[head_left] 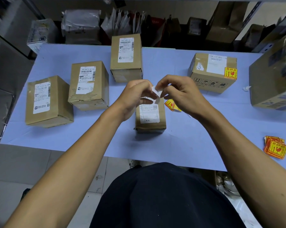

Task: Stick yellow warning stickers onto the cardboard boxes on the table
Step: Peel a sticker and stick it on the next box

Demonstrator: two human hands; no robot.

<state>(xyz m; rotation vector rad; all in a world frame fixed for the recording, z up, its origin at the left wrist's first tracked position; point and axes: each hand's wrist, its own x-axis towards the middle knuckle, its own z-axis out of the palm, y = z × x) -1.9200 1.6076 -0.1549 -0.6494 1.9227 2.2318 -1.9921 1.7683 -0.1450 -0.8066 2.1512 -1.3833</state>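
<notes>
Both hands meet above the middle of the table, over a small box (pixel 150 116) that stands nearest the person. The left hand (pixel 135 94) and the right hand (pixel 180 91) each pinch a small sticker (pixel 156 92) between thumb and curled fingers; only its white side shows, bent between the two sets of fingertips. Just right of the small box, under the right hand, a loose yellow sticker (pixel 171 105) lies on the cloth. A stack of yellow stickers (pixel 275 147) sits near the table's right front corner.

The table (pixel 196 137) is covered in pale blue. Three tall boxes with white labels stand at left and centre back: one (pixel 48 102), another (pixel 88 86), a third (pixel 126 58). A wider box (pixel 213 73) at right back already carries a yellow sticker. A large box (pixel 274 79) fills the right edge. Behind the table, parcels and bags crowd the floor.
</notes>
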